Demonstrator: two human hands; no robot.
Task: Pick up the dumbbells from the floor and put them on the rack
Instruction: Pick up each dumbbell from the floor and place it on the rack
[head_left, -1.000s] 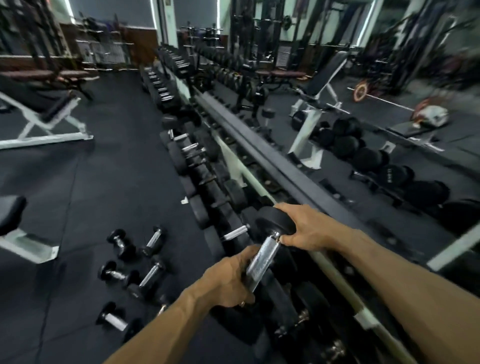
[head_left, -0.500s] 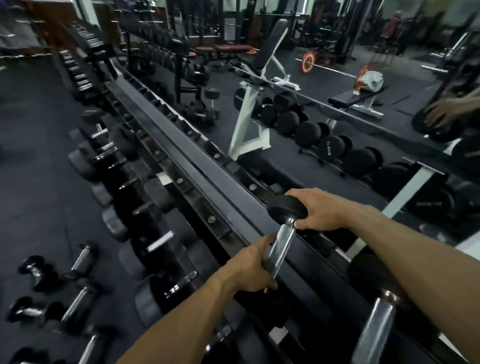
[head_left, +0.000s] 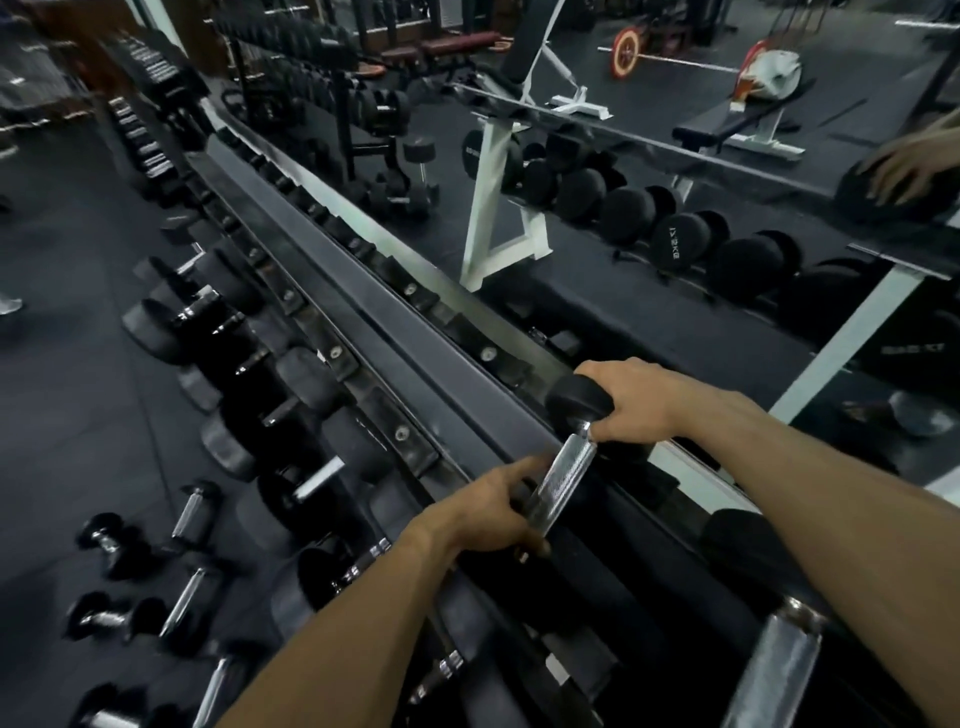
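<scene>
A black dumbbell (head_left: 563, 470) with a knurled chrome handle lies across the top tier of the long black rack (head_left: 395, 332). My left hand (head_left: 483, 514) grips the near end of the handle, with the index finger stretched out. My right hand (head_left: 639, 400) curls over the dumbbell's far black head beside the mirror. Several small dumbbells (head_left: 135, 582) with chrome handles lie on the dark floor at lower left.
Larger dumbbells (head_left: 218, 332) fill the rack's lower tiers to the left. A mirror (head_left: 675, 218) runs behind the rack and reflects benches, weights and a hand. Another chrome-handled dumbbell (head_left: 774, 670) sits on the top tier at lower right.
The view has swung right and closer to the rack. Both hands have carried the dumbbell up onto the top tier, and my left index finger has straightened.
</scene>
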